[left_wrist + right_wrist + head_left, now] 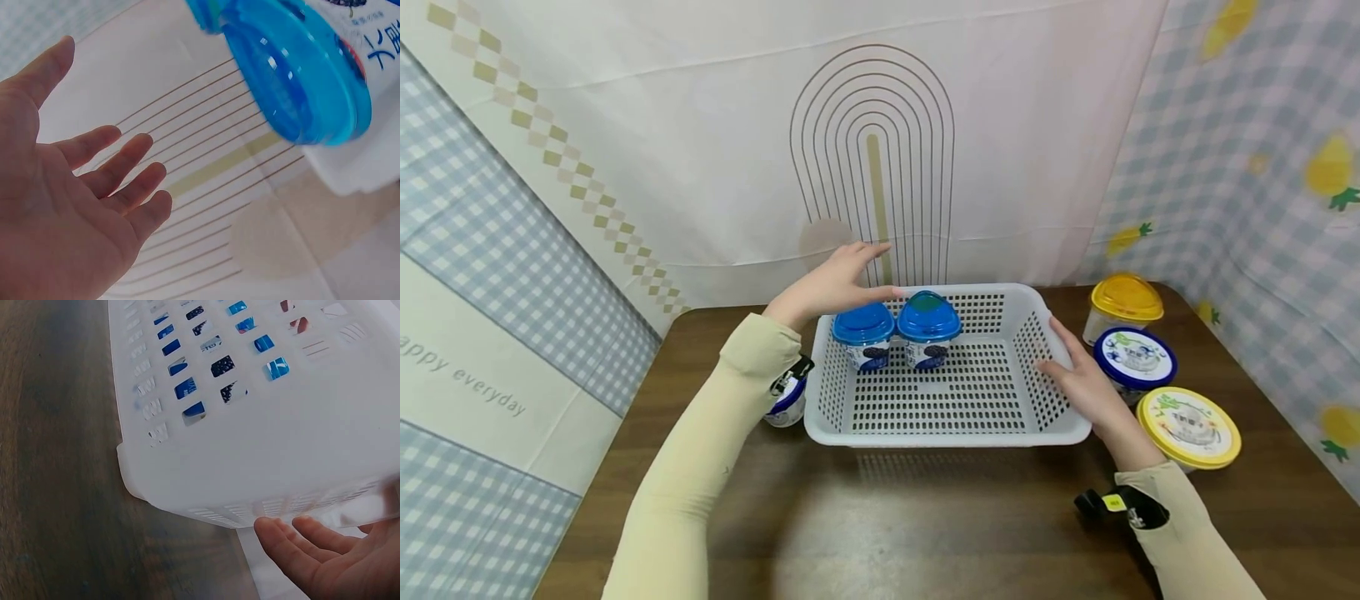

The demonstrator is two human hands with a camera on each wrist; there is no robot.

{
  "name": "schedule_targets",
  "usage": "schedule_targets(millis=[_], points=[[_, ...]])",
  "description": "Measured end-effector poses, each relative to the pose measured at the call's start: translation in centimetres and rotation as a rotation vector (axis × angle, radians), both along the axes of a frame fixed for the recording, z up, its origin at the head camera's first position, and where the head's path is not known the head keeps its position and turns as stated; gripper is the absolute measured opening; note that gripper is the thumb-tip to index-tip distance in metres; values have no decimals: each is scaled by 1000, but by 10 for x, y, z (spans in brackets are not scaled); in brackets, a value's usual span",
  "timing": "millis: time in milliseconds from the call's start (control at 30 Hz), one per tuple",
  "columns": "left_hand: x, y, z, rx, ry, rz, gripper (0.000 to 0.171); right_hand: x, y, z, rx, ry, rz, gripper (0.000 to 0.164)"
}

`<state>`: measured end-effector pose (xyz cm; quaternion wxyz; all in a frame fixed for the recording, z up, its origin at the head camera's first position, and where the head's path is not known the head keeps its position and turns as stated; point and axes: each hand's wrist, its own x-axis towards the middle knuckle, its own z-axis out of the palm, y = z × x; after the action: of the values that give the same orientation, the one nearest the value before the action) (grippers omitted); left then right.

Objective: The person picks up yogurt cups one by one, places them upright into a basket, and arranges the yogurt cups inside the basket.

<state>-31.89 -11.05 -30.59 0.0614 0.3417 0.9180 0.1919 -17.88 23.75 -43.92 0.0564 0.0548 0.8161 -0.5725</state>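
A white perforated basket [947, 439] stands on the brown table. Two yogurt cups with clear blue domed lids, a left cup [863, 325] and a right cup [928, 319], sit side by side in its back left part. Above and behind them is my left hand [831, 285], fingers spread and holding nothing; the left wrist view shows its bare palm beside a blue lid [300, 75]. My right hand [1086, 387] holds the basket's right end, thumb over the rim and fingers along the outside. Part of that hold is hidden in the right wrist view, where fingertips [269, 534] touch the wall.
To the basket's right stand a tub with a yellow domed lid [1126, 298], a blue-lidded tub [1135, 358] and a yellow-lidded tub [1189, 427]. Another blue-lidded tub [786, 408] is partly hidden behind my left wrist. A patterned cloth [1000, 150] hangs behind the table.
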Motion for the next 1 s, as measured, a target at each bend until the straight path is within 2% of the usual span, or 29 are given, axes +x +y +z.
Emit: schedule_targets(millis=[233,467,733,1000], points=[[16,-22,15,67,21,19,82,0,2,0,7,8,7,79],[33,-46,19,184,45,48,80,0,2,0,-5,5,9,79],[57,-78,10,379,2,143,68,0,0,-1,3,10,11,78],[75,-116,-8,463,-38,211,68,0,0,-1,28,9,8,79]])
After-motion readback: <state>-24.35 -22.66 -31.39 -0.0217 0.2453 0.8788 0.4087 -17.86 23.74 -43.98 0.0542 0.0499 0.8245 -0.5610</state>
